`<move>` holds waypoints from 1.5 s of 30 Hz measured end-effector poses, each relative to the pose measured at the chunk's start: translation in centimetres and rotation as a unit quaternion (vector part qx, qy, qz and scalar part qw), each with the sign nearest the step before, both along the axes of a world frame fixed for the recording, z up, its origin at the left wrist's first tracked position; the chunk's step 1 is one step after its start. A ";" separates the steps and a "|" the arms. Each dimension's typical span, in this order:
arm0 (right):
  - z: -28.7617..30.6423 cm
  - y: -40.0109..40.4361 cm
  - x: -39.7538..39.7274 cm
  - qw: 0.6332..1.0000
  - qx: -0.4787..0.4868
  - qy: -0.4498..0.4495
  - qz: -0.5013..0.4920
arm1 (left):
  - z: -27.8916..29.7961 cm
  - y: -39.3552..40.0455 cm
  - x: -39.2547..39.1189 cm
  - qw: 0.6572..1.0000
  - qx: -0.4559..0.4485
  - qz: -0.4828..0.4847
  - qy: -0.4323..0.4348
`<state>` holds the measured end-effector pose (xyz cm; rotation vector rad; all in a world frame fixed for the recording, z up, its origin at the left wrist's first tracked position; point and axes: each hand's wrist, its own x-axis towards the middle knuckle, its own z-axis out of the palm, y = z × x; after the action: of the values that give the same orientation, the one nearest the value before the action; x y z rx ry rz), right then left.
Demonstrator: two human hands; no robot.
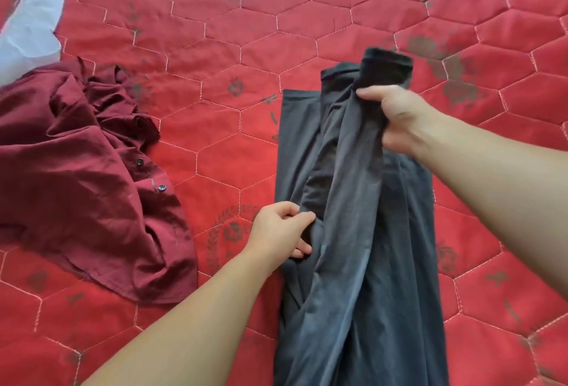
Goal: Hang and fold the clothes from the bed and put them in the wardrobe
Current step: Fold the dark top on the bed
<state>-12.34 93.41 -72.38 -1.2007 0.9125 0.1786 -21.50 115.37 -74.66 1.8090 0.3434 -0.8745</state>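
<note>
A dark grey garment (pixel 362 262) lies lengthwise on the red quilted bed (pixel 246 47), partly folded along its length. My right hand (pixel 396 118) grips a raised fold of it near the far end, just below a dark cuff-like edge. My left hand (pixel 282 232) pinches the garment's left side about halfway down. A crumpled dark red buttoned shirt (pixel 86 176) lies on the bed to the left, apart from the grey garment.
A pale blue-white piece of cloth (pixel 30 28) lies at the far left, partly under the red shirt's upper edge. The quilt has stitched hexagons and faded grey prints. Open bedspread stretches between the two garments and beyond them.
</note>
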 end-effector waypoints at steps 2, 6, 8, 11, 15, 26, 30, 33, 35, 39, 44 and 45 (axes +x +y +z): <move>-0.8 -0.1 -0.5 0.997 -0.058 0.054 0.016 | -0.2 0.2 0.4 1.000 -0.002 -0.001 0.002; -1.6 -0.1 -1.4 0.993 -0.099 0.061 -0.002 | -0.8 0.8 0.7 1.000 -0.011 0.028 0.001; -1.9 0.1 -1.9 0.994 -0.094 0.046 -0.027 | -1.0 1.0 0.6 0.999 -0.026 0.046 0.001; -2.0 0.5 -3.8 0.995 -0.086 0.034 -0.032 | -1.0 1.5 0.3 0.998 -0.014 0.041 -0.034; -1.4 1.5 -7.5 0.996 -0.083 0.040 0.004 | -0.6 3.3 -1.2 0.999 0.004 -0.022 -0.027; 0.0 11.0 -22.0 0.960 0.012 0.138 0.243 | 0.4 7.1 -6.2 0.974 0.030 -0.200 -0.102; 0.0 15.7 -26.3 0.961 -0.012 0.101 0.255 | 1.4 7.8 -5.8 0.968 0.094 -0.154 -0.173; 0.7 17.6 -27.4 0.987 0.109 0.041 0.107 | 1.7 9.3 -6.2 0.947 0.190 -0.190 -0.178; 0.6 18.3 -28.3 0.988 0.131 0.021 0.079 | 1.8 10.4 -7.0 0.959 0.164 -0.203 -0.113; -0.3 20.1 -30.3 0.978 0.039 0.021 0.204 | 2.3 10.8 -8.6 0.996 -0.075 -0.053 0.020; -0.4 21.2 -31.3 0.976 0.068 0.035 0.205 | 0.1 11.3 -9.1 0.985 0.037 0.108 -0.125; -0.3 21.3 -31.6 0.976 0.095 0.044 0.192 | 0.1 11.5 -9.4 0.985 0.043 0.126 -0.114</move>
<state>-43.98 114.72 -72.72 -1.1868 0.7126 0.6204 -30.93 126.86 -74.60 1.8740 0.4570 -0.4776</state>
